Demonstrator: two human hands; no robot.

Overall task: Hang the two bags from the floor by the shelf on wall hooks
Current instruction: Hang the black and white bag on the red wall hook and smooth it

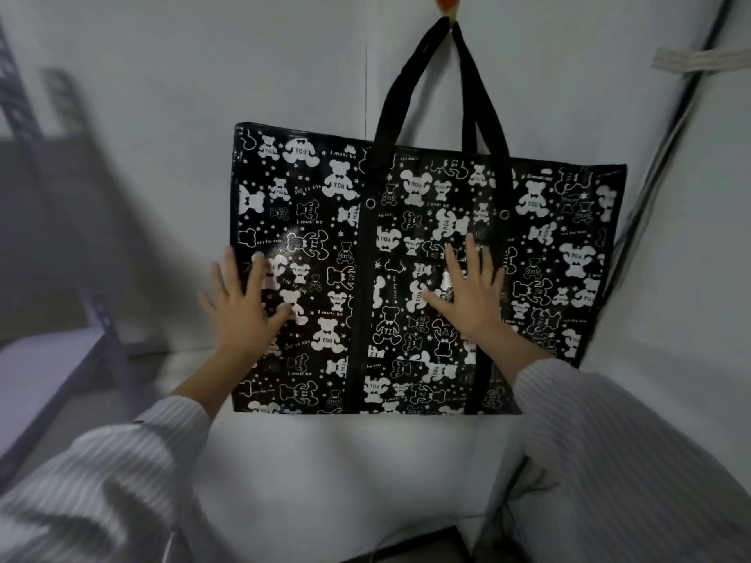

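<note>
The bag (pixel 422 274) hangs flat against the wall (pixel 203 75), its black handles (pixel 443 87) looped over a hook (pixel 447 8). Both arms reach forward. The left hand (pixel 244 306) lies spread near the bag's left edge; the right hand (pixel 471 294) lies spread, fingers straight, near its middle. A shelf (pixel 53 245) stands at left.

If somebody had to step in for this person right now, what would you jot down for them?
The left hand is open, fingers spread, at the left edge of the bag, holding nothing.
The right hand is open too, flat over the bag's middle.
The bag hangs against the wall, both handles looped over the orange hook.
Done: one bag hung.
Left: the second bag, not in view here, needs fetching and hanging on a hook.
</note>
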